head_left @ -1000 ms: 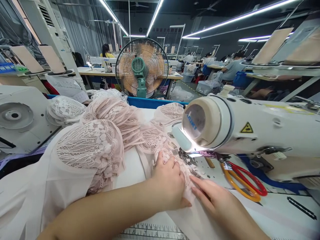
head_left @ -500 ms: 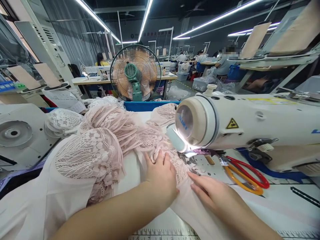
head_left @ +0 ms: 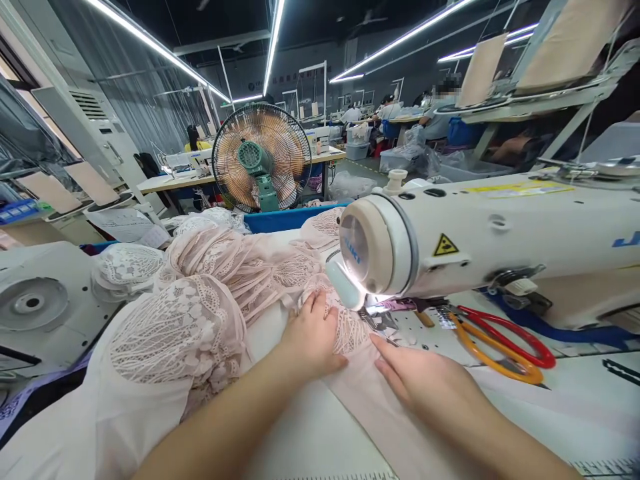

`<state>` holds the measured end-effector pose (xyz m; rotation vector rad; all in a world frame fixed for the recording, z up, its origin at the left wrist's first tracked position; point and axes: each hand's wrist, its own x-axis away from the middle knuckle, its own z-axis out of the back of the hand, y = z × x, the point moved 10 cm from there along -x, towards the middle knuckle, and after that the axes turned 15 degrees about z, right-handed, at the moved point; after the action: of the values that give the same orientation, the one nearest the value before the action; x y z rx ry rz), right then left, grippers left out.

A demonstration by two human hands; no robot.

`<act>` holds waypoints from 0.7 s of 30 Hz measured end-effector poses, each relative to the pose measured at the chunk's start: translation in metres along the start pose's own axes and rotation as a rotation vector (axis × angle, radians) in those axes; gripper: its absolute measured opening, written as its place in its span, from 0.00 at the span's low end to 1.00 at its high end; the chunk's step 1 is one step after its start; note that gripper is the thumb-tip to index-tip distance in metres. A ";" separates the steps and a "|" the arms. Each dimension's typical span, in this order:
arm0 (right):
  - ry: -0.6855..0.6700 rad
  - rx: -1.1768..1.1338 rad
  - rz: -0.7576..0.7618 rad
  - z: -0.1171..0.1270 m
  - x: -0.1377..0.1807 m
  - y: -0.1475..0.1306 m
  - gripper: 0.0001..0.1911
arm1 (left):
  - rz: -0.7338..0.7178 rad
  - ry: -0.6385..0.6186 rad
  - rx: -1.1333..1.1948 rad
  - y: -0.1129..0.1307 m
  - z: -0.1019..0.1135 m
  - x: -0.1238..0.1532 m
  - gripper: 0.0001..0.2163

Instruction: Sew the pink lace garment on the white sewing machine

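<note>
Both hands, left hand (head_left: 311,333) and right hand (head_left: 425,380), lie open and flat on the pink lace fabric (head_left: 350,331), feeding it under the sewing machine (head_left: 450,247) needle mid-counter; steady guidance needed.

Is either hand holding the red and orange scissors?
No: the scissors lie on the machine bed under the sewing machine arm, while the left hand and right hand press flat on the pink lace fabric.
</note>
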<state>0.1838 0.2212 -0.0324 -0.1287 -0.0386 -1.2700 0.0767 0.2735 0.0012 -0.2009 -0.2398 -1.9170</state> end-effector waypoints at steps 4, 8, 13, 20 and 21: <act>-0.065 0.042 -0.039 0.001 -0.003 -0.002 0.22 | -0.097 0.032 0.069 -0.007 0.008 -0.015 0.37; -0.057 0.041 -0.035 0.000 -0.004 -0.003 0.22 | -0.174 0.074 0.157 -0.013 0.011 -0.026 0.36; 0.015 0.051 -0.010 -0.003 -0.004 -0.003 0.21 | -0.238 0.131 0.260 -0.018 0.011 -0.032 0.33; 0.016 -0.024 0.006 -0.009 -0.001 -0.001 0.22 | -0.190 0.165 0.287 -0.026 0.013 -0.035 0.29; 0.016 -0.038 0.002 -0.009 -0.001 -0.001 0.22 | -0.179 0.169 0.279 -0.026 0.014 -0.035 0.28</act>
<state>0.1827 0.2208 -0.0411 -0.1513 -0.0006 -1.2701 0.0648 0.3174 0.0040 0.1744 -0.4187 -2.0392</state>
